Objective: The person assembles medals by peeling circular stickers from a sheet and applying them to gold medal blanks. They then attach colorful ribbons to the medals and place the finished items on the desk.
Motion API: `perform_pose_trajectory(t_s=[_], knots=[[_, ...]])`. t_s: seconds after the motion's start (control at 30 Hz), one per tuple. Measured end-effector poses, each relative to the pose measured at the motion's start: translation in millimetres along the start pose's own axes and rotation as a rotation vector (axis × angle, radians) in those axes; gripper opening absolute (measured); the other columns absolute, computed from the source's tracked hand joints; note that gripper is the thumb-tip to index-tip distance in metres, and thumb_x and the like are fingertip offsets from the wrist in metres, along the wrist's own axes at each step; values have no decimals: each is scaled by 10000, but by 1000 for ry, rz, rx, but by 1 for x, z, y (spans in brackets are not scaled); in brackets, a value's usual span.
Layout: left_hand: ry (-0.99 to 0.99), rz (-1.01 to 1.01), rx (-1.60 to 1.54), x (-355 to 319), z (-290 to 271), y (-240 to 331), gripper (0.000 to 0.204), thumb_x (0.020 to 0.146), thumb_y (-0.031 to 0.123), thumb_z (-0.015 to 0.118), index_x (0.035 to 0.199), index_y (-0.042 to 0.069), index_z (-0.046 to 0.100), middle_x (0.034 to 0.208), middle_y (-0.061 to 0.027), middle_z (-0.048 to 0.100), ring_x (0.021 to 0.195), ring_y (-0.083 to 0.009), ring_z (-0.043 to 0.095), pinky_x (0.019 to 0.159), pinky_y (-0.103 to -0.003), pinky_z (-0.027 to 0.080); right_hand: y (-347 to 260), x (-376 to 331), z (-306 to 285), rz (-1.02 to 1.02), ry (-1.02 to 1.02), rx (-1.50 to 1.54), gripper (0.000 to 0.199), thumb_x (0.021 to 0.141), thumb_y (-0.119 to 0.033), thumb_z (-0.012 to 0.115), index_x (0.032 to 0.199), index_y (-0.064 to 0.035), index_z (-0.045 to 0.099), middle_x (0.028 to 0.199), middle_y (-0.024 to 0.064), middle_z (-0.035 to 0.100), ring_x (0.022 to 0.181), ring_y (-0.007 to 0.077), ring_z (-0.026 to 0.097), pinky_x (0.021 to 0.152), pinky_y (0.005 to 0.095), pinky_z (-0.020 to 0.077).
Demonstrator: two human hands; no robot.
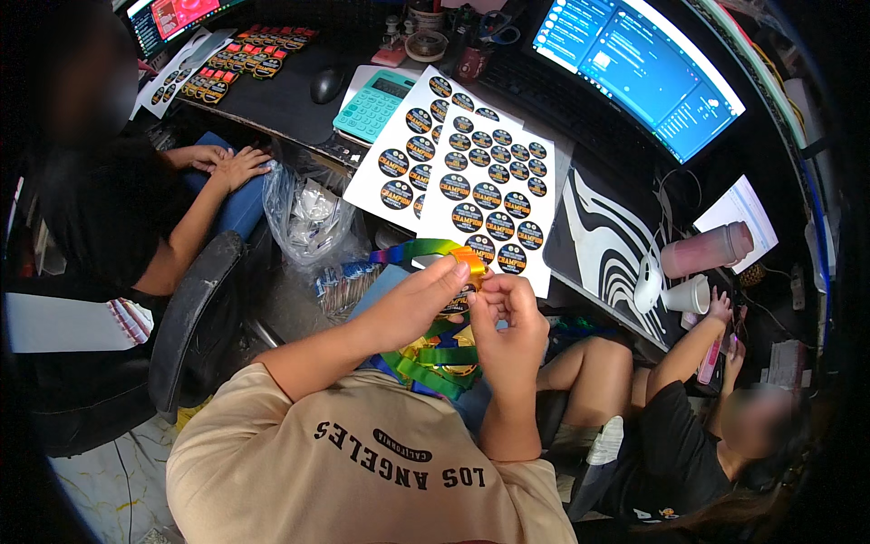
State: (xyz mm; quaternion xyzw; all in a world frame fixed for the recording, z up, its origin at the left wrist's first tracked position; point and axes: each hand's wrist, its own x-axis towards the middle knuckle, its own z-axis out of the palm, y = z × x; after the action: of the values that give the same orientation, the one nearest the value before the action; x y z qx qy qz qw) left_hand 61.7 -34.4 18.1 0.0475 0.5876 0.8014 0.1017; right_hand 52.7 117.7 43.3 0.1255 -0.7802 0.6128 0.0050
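Observation:
My left hand (426, 292) pinches a multicoloured medal ribbon (424, 247) at its orange part, thumb on top. Just to the right, my right hand (509, 313) has its fingers curled together against the ribbon's end; what lies between the fingertips is hidden. Below the ribbon, between both hands, a medal (457, 302) with a round dark sticker shows in part. More gold medals with green and blue ribbons (435, 355) lie on my lap under my wrists.
Sheets of round dark stickers (497, 163) lie on the desk ahead, by a teal calculator (374, 103). Finished-looking medals (245, 59) stand in rows at far left. A clear plastic bag (313, 213) hangs beside the desk. Two people sit nearby, left and right; a white cup (686, 296) stands right.

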Motion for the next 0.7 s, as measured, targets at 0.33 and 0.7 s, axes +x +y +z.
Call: perform_pose_trajectory(t_s=[0.33, 0.7], knots=[[-41, -169, -754, 11, -16, 11, 549, 1061, 421, 245, 1235, -17, 526, 1171, -276, 628, 1066, -338, 659, 870, -417, 578, 13, -16, -9, -520, 141, -677, 371, 862, -378, 692, 1161, -159, 675, 1272, 185, 522, 1132, 317, 445, 964, 458, 326], [64, -206, -686, 10, -3, 10, 523, 1062, 427, 300, 1242, -8, 529, 1158, -160, 628, 992, -235, 668, 845, -350, 568, 19, -27, 13, -527, -50, -831, 507, 911, -644, 468, 1315, -366, 600, 1527, 162, 340, 1393, 368, 192, 1118, 584, 110]])
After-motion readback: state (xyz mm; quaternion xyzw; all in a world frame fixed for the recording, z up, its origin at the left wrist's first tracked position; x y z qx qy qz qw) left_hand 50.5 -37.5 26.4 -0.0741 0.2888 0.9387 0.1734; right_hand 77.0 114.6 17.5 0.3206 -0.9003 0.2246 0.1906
